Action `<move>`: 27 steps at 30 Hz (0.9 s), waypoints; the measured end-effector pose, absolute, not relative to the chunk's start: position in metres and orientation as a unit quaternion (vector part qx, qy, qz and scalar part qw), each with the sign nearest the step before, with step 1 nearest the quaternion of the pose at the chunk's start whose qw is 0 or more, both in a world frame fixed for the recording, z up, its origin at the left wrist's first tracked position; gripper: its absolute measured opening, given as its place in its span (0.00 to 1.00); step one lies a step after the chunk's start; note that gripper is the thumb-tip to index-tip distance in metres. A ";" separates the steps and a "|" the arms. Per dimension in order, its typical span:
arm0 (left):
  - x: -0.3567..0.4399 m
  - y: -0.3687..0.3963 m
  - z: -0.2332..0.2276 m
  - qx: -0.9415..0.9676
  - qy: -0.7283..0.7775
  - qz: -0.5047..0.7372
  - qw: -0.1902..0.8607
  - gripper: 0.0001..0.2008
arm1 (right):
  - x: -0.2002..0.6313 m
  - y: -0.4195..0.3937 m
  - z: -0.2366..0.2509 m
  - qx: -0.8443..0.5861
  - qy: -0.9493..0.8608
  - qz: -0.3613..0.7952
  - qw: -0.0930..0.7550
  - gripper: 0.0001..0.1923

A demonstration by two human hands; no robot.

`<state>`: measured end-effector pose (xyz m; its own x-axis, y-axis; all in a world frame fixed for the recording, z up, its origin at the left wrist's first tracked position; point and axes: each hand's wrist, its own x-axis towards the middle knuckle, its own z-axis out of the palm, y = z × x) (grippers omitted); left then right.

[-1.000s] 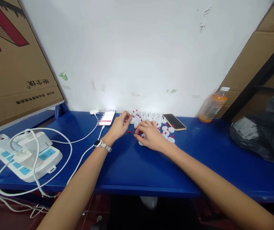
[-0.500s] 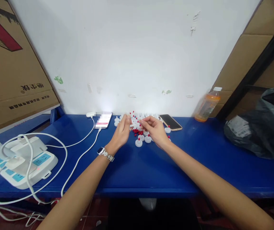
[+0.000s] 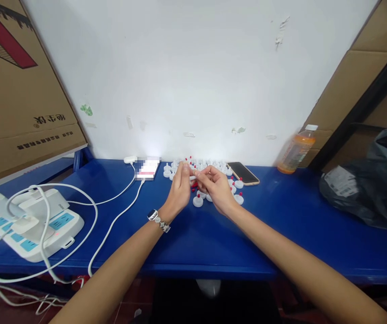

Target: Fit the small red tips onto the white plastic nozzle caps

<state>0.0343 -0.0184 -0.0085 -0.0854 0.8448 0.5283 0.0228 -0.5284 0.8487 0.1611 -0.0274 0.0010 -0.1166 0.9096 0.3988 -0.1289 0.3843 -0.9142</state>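
My left hand (image 3: 179,184) is closed around a white plastic nozzle cap (image 3: 192,177), partly hidden by the fingers. My right hand (image 3: 217,185) meets it fingertip to fingertip in a pinch at the top of that cap; whatever sits between those fingertips is hidden. Beneath the hands lies a small pile of red tip caps (image 3: 195,186), mostly covered. In front of them stands a white nozzle cap with a red tip (image 3: 198,201), and others like it (image 3: 239,183) are to the right of my right hand. Behind are several white nozzle caps (image 3: 167,173), mostly without red tips.
A phone with a lit screen (image 3: 150,167) lies on the blue table (image 3: 210,247) at left, cabled to a power strip (image 3: 38,252). At right are a dark phone (image 3: 243,173), an orange drink bottle (image 3: 296,150) and a black plastic bag (image 3: 358,202). Cardboard (image 3: 20,99) flanks the white wall.
My right hand has moved left, so its fingertips now meet the left hand's at the white nozzle cap. The view has shifted slightly.
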 end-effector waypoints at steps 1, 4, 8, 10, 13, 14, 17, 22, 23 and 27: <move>0.034 -0.019 -0.008 0.613 0.368 0.628 0.308 0.25 | 0.162 -0.029 0.001 -0.343 -0.627 0.403 0.571 0.22; 0.034 -0.020 -0.007 0.640 0.358 0.613 0.293 0.25 | 0.165 -0.034 0.003 -0.394 -0.727 0.236 0.511 0.22; 0.038 -0.019 -0.009 0.634 0.346 0.621 0.306 0.24 | 0.166 -0.038 0.004 -0.435 -0.774 0.106 0.449 0.19; 0.039 -0.019 -0.011 0.620 0.351 0.627 0.315 0.24 | 0.164 -0.038 0.003 -0.447 -0.775 0.080 0.439 0.18; 0.039 -0.019 -0.013 0.610 0.367 0.629 0.312 0.25 | 0.159 -0.037 0.000 -0.441 -0.776 0.075 0.444 0.17; 0.038 -0.019 -0.012 0.614 0.372 0.626 0.306 0.25 | 0.158 -0.037 -0.001 -0.436 -0.777 0.082 0.446 0.17; 0.034 -0.018 -0.006 0.648 0.377 0.595 0.289 0.23 | 0.158 -0.034 0.000 -0.433 -0.771 0.120 0.451 0.18; 0.018 -0.009 0.003 0.718 0.381 0.507 0.287 0.21 | 0.166 -0.026 0.000 -0.436 -0.741 0.197 0.470 0.20; 0.012 -0.005 0.004 0.725 0.390 0.494 0.280 0.21 | 0.167 -0.025 0.000 -0.437 -0.743 0.199 0.466 0.19; -0.012 0.012 0.006 0.686 0.451 0.529 0.215 0.23 | 0.173 -0.026 -0.002 -0.394 -0.823 0.129 0.387 0.10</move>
<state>-0.0116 0.0121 0.0058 0.0344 0.8462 0.5318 0.3918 -0.5009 0.7717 0.1726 -0.0258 -0.0017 -0.3893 0.7493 0.5357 0.5494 0.6557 -0.5179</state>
